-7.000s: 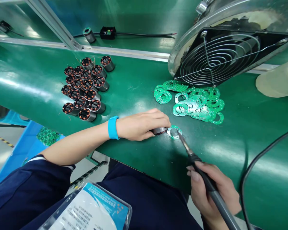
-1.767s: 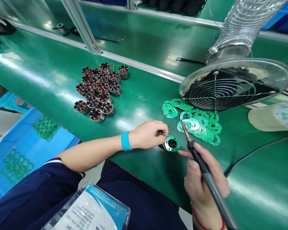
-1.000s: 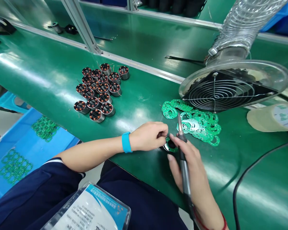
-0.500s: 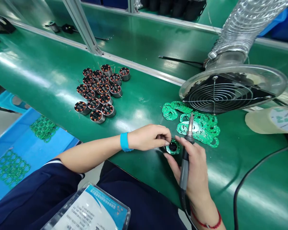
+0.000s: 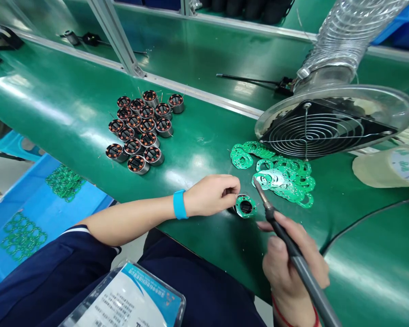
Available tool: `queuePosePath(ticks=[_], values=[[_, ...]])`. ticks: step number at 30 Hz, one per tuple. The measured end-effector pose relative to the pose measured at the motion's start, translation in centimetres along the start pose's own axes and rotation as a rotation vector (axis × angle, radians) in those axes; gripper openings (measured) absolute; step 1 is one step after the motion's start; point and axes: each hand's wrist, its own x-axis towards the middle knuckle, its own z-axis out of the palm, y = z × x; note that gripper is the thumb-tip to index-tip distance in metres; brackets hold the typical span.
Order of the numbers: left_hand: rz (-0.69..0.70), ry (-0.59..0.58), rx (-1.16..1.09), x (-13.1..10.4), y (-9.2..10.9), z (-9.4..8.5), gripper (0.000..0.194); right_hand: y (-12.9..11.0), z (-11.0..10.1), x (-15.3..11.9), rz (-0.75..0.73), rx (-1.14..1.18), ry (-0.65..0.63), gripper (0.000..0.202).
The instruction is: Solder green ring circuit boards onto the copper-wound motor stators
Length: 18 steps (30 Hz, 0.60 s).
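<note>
My right hand (image 5: 293, 263) grips a soldering iron (image 5: 289, 245), its metal tip pointing up and left, apart from the work and in front of the loose boards. A ring-shaped green circuit board (image 5: 239, 210) sits on top of a metal motor stator (image 5: 232, 210) on the bench. At the left edge of this board, my left hand (image 5: 214, 194) is closed with thumb and forefinger pinched together. What lies between those fingertips is too small to make out. Beyond the iron's tip, several loose green circuit boards (image 5: 295, 181) overlap in a pile.
Several stators with copper windings (image 5: 133, 146) stand grouped at the left. A fume extractor fan (image 5: 313, 136) with a clear hose (image 5: 344, 45) overhangs the boards. A pale roll (image 5: 375, 170) is at the right, near the iron's cable (image 5: 371, 218). Blue trays (image 5: 88, 211) hold more boards.
My right hand has moved away from the stator to the right and toward me. The soldering iron has turned from nearly upright to slanting up-left, gripped like a pen. My left hand has barely shifted.
</note>
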Motion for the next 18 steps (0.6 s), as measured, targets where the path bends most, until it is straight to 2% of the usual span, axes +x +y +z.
queuePosePath(ticks=[2, 6, 13, 18], values=[[0.01, 0.008, 0.071, -0.06, 0.05, 0.12, 0.016, 0.21, -0.4, -0.73, 0.018, 0.021, 0.055, 0.029], [0.018, 0.008, 0.133, -0.09, -0.04, 0.39, 0.016, 0.26, -0.73, -1.31, 0.019, 0.064, 0.035, 0.02], [0.092, 0.029, 0.236, -0.22, -0.26, 0.67, 0.016, -0.04, -0.54, -0.76, -0.003, 0.12, 0.038, 0.022], [0.11, 0.019, 0.328, -0.33, -0.22, 0.69, 0.015, 0.42, -0.67, -1.14, 0.001, 0.065, 0.009, 0.02]])
